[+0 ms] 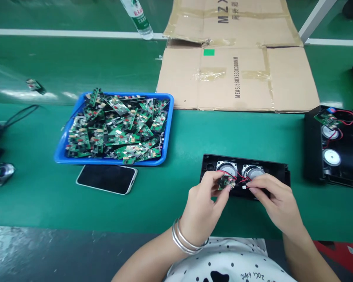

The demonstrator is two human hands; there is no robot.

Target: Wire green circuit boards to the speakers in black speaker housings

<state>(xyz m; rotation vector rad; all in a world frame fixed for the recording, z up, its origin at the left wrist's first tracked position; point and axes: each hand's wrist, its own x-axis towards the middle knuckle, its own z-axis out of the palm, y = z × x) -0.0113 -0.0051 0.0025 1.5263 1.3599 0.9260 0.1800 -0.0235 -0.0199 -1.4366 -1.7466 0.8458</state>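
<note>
My left hand (pixel 204 205) pinches a small green circuit board (pixel 225 182) just above a black speaker housing (pixel 278 172) that holds two round silver speakers (pixel 226 167). My right hand (pixel 275 197) is closed on a small white connector (pixel 243 188) at the end of red and black wires (pixel 241 179) running to the board. Both hands hover over the housing's near edge. Silver bangles circle my left wrist.
A blue tray (pixel 167 129) piled with several green circuit boards sits at left, a phone (pixel 107 179) face-down before it. Flattened cardboard (pixel 238 74) lies behind. Another black speaker housing (pixel 333 147) with board stands at right. A plastic bottle (pixel 138 17) is far back.
</note>
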